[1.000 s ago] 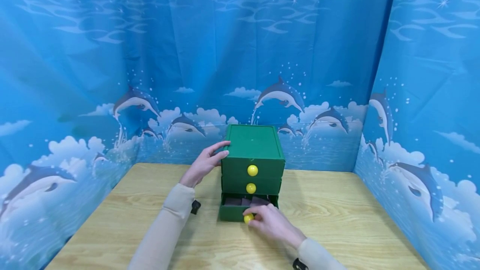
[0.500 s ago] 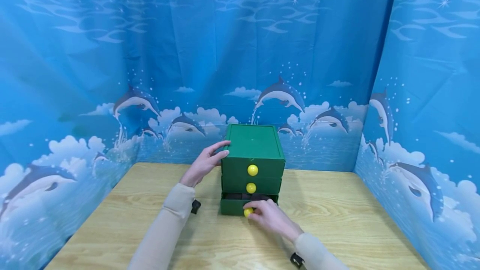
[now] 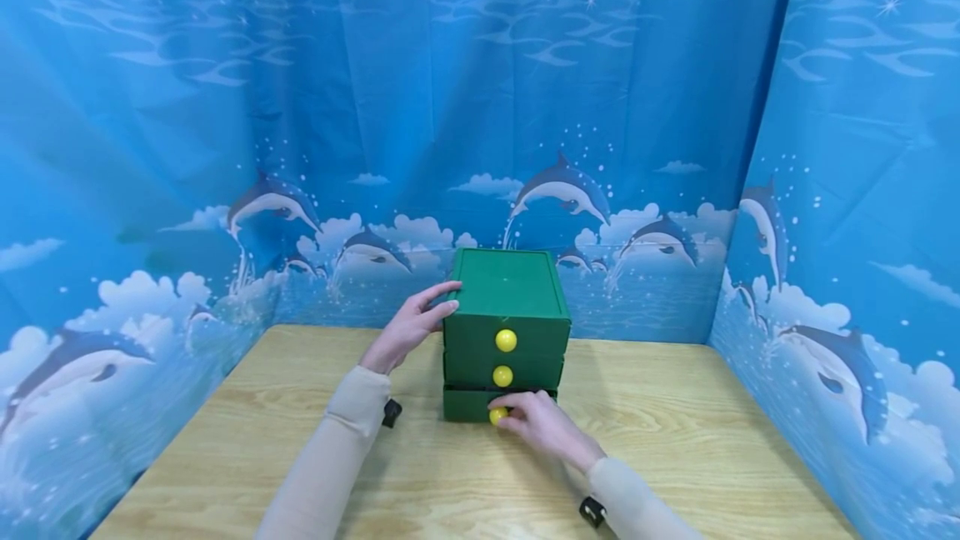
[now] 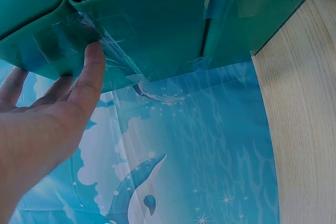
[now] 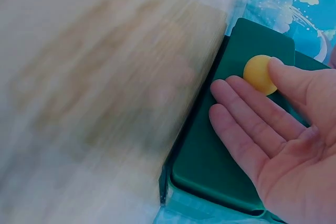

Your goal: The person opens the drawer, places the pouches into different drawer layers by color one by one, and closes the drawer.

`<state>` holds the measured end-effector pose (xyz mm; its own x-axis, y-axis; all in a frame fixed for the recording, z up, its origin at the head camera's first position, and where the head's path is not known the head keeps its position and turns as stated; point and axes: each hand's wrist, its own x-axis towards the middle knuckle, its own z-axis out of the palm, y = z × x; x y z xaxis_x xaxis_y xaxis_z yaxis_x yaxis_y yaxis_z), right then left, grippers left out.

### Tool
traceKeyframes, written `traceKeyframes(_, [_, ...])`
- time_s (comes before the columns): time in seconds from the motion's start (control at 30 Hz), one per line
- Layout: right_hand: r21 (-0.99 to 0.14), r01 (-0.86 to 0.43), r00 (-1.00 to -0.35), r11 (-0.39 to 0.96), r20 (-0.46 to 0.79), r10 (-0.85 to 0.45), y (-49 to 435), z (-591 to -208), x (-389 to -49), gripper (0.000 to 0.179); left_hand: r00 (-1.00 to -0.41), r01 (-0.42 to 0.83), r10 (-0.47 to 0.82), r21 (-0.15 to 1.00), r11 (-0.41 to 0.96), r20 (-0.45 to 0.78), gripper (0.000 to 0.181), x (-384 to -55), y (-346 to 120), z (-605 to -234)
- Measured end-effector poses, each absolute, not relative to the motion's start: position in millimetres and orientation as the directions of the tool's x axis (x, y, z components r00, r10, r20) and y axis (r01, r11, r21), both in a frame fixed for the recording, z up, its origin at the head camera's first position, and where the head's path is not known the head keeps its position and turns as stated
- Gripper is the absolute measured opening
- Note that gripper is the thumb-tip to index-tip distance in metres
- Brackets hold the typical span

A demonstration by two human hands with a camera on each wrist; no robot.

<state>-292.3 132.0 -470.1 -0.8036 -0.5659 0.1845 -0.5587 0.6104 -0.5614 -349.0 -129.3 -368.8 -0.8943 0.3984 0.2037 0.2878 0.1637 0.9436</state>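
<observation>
A green drawer cabinet (image 3: 508,283) with three drawers, each bearing a round yellow knob, stands on the wooden table. Its bottom drawer (image 3: 467,407) sticks out slightly, with a thin dark gap above its front. My right hand (image 3: 551,432) holds that drawer's yellow knob (image 5: 260,74) by thumb and index finger; the other fingers (image 5: 244,129) lie straight along the green drawer front. Against the cabinet's left side rests my left hand (image 3: 408,330), fingers extended, with a fingertip (image 4: 94,51) touching the taped green wall in the left wrist view.
The wooden table (image 3: 675,440) extends to both sides of the cabinet. Behind it and at the sides hangs a blue curtain (image 3: 420,107) printed with dolphins and clouds. Clear tape (image 4: 113,45) covers seams on the cabinet's side.
The bottom drawer has slid back into the cabinet, hiding the dark pieces seen inside it earlier. My right hand has moved inward with its knob. My left hand has stayed in place.
</observation>
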Motion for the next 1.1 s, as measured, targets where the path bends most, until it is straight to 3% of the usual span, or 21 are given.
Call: traceKeyframes(1.1, [-0.604,-0.532,-0.797,0.594,0.122,-0.591,140,-472,-307,0.027,-0.899,0.278,0.393,0.944,0.176,0.191,0.052,-350,-130,-367])
